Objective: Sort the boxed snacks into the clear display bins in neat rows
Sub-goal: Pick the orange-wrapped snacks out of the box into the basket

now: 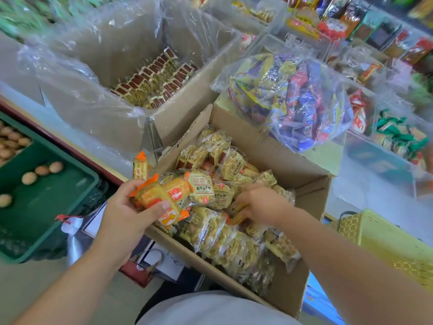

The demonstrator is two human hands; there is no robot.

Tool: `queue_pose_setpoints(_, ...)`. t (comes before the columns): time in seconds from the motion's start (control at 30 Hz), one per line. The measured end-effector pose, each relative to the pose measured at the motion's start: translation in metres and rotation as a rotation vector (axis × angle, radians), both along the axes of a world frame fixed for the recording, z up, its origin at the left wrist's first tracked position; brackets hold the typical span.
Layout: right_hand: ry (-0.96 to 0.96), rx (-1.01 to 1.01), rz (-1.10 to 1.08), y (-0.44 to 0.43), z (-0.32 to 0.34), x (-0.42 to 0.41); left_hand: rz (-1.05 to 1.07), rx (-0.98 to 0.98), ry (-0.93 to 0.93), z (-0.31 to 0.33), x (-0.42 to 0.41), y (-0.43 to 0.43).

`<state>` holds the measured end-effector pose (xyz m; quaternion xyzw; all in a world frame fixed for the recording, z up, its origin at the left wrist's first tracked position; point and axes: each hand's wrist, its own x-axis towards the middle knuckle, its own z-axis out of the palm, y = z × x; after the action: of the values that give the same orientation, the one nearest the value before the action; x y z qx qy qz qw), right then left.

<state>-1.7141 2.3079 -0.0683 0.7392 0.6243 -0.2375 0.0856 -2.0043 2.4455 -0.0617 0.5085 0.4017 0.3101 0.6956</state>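
An open cardboard box [276, 151] in front of me is full of small yellow snack packets [225, 233]. My left hand [126, 212] holds a bunch of orange-ended snack packets [164, 195] over the box's near left corner. Inside the box, my right hand [260, 202] reaches down among the packets, its fingers closed on a yellow packet [239, 213]; its fingertips are partly hidden. Beyond it stands a bigger plastic-lined carton [182, 106] with brown and yellow packets [152, 83] in rows.
A clear bag of mixed wrapped sweets [293, 97] rests at the box's far right corner. Clear display bins [386, 127] with assorted snacks run along the right. A green crate [46, 184] with eggs sits at left, a yellow basket [386, 245] at right.
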Motion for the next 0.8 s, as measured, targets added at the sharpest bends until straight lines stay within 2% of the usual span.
queue_pose_setpoints(0.07, -0.061, -0.018, 0.140, 0.006, -0.013, -0.019, -0.008, 0.022, 0.021, -0.002, 0.000, 0.000)
queue_pose_setpoints(0.17, -0.304, -0.201, 0.293, 0.014, -0.031, -0.039, -0.014, 0.053, 0.061, -0.004, 0.002, 0.000)
queue_pose_setpoints(0.23, -0.388, -0.279, 0.293, 0.017, -0.040, -0.039, -0.021, 0.069, 0.081, -0.005, 0.001, 0.000)
queue_pose_setpoints(0.4, -0.436, -0.278, 0.261, 0.028, -0.041, -0.028, -0.071, 0.165, 0.145, -0.010, -0.001, -0.001)
queue_pose_setpoints(0.47, -0.406, -0.246, 0.119, 0.032, -0.038, -0.021, -0.084, 0.207, 0.167, -0.011, -0.001, -0.002)
queue_pose_setpoints(0.53, -0.294, -0.179, -0.138, 0.036, -0.033, -0.014, -0.091, 0.215, 0.193, -0.010, 0.000, -0.004)
queue_pose_setpoints(0.63, 0.064, -0.239, -0.381, 0.045, -0.031, -0.011, -0.098, 0.213, 0.223, -0.008, 0.001, -0.006)
queue_pose_setpoints(0.7, 0.194, -0.344, -0.406, 0.048, -0.034, -0.019, -0.090, 0.209, 0.244, -0.005, 0.002, -0.006)
queue_pose_setpoints(0.8, 0.132, -0.478, -0.316, 0.048, -0.043, -0.034, -0.084, 0.200, 0.281, -0.004, 0.005, -0.004)
